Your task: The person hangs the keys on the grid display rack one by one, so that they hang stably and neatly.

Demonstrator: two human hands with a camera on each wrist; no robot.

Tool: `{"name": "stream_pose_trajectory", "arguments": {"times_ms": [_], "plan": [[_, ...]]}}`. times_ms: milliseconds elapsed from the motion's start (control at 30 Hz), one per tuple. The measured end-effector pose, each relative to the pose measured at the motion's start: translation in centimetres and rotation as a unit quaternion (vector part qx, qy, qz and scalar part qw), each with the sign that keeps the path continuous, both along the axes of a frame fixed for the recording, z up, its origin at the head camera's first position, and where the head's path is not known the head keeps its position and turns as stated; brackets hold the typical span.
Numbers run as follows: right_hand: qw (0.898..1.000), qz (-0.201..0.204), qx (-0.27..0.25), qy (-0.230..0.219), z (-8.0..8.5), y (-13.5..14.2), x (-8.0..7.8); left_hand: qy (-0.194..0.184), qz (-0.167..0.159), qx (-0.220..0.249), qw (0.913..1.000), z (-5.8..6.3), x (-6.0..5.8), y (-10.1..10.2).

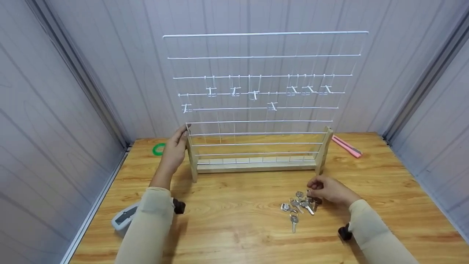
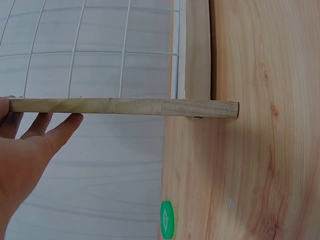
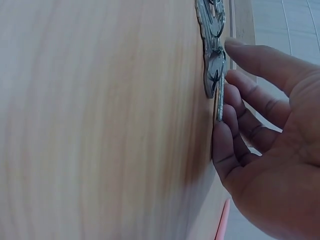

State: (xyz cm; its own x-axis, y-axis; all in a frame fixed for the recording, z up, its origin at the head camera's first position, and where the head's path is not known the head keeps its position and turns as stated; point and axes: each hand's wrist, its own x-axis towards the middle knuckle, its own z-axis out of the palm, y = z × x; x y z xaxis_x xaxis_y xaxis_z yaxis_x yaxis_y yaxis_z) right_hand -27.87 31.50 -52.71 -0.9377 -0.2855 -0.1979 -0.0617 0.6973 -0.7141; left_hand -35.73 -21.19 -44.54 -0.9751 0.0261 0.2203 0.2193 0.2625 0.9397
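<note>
A white wire grid (image 1: 256,121) stands in a wooden stand (image 1: 256,169), with several small white hooks (image 1: 254,95) hanging on its wires. My left hand (image 1: 175,148) holds the top of the stand's left post (image 2: 125,106); in the left wrist view some fingers lie along the post's outer side. On the table at the right lies a cluster of metal keys with rings (image 1: 307,205). My right hand (image 1: 331,190) is at the far right of these keys, fingers bent. In the right wrist view its thumb and forefinger stand apart beside the keys (image 3: 215,55).
A green ring-shaped roll (image 1: 159,149) lies behind my left forearm, and a grey device (image 1: 126,218) is partly hidden by that sleeve. Right of the stand lies a pink cutter (image 1: 347,146). Panelled walls enclose the wooden table (image 1: 227,220) at the back and sides.
</note>
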Motion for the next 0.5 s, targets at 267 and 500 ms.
{"name": "stream_pose_trajectory", "arguments": {"times_ms": [267,500], "plan": [[1.0,-0.009,-0.009,-0.007,0.13,-0.2,-0.23,0.006,0.004,0.011,0.9999,0.02,0.02,0.04],[1.0,-0.005,0.001,-0.003,0.05,-0.56,-0.44,-0.003,0.006,0.016,0.9998,-0.1,-0.06,0.0]]}}
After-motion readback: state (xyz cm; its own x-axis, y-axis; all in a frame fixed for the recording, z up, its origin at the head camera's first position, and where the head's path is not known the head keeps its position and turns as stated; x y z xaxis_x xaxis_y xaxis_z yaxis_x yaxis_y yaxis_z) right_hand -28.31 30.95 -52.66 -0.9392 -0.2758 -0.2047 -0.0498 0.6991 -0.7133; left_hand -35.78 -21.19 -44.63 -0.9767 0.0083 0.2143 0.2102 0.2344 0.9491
